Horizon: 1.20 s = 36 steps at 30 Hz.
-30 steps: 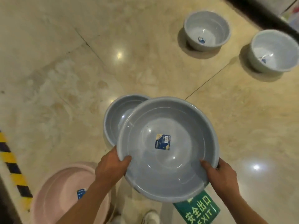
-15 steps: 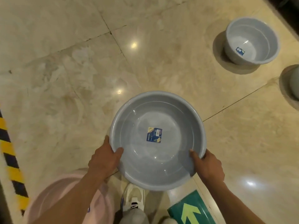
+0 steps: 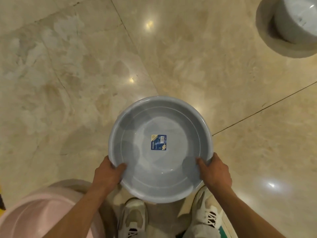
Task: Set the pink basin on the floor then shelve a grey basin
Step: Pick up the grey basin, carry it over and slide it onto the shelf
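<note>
From my feed, left hand [image 3: 107,176] and right hand [image 3: 214,172] both have their fingers [image 3: 120,166] clamped on the rim of the grey basin [image 3: 160,148], held up above two white sneakers [image 3: 133,219]. Pink basin [image 3: 34,217] sits on the floor [image 3: 68,83] at lower left. Glossy beige marble, dark seams, another pale basin [image 3: 298,19] top right.
</note>
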Each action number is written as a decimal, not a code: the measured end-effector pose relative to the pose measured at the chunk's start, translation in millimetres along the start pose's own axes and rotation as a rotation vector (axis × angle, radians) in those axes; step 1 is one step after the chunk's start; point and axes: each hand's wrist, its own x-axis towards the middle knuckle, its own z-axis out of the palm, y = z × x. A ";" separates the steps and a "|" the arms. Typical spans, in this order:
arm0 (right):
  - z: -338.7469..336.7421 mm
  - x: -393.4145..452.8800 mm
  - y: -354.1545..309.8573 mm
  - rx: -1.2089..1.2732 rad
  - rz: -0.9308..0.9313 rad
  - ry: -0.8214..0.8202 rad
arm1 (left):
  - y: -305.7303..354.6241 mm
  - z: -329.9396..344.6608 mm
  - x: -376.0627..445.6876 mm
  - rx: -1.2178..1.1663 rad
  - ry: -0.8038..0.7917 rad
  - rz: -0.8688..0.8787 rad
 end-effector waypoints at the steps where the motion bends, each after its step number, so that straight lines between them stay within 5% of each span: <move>1: 1.9 6.2 0.7 0.024 0.007 -0.029 | 0.2 3.9 3.1 -0.014 0.007 -0.015; 7: -2.5 14.5 4.3 0.190 -0.038 -0.009 | 17.3 8.3 -3.8 -0.132 0.105 -0.044; 13: -75.1 4.5 -1.7 0.323 -0.070 0.082 | 83.1 -8.4 -42.8 -0.120 0.115 0.112; 27: -423.1 -40.7 -18.7 0.763 -0.111 0.350 | 429.7 -39.2 -209.1 -0.252 0.011 0.600; 36: -544.3 2.8 -12.3 0.971 -0.044 0.453 | 586.5 -2.9 -231.2 -0.237 -0.064 0.669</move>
